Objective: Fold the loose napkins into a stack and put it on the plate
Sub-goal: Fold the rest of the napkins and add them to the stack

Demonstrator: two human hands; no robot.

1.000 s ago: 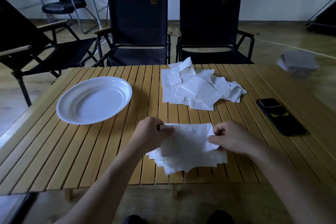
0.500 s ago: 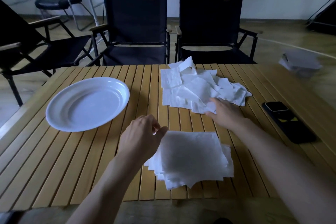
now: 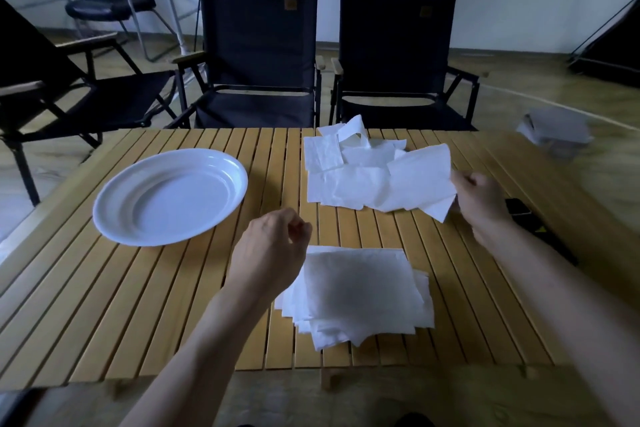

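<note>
At centre right, the right hand pinches one napkin by its edge, raised over the loose pile. The left hand, fingers loosely curled and holding nothing, hovers at the left edge of the folded stack at lower centre. The white plate sits at left on the slatted wooden table; two black folding chairs stand behind. Half a second ago the right hand lay on the pile; now it has lifted a sheet.

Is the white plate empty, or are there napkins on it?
Empty: the plate shows only bare white surface; the folded stack lies on the table beside it.
</note>
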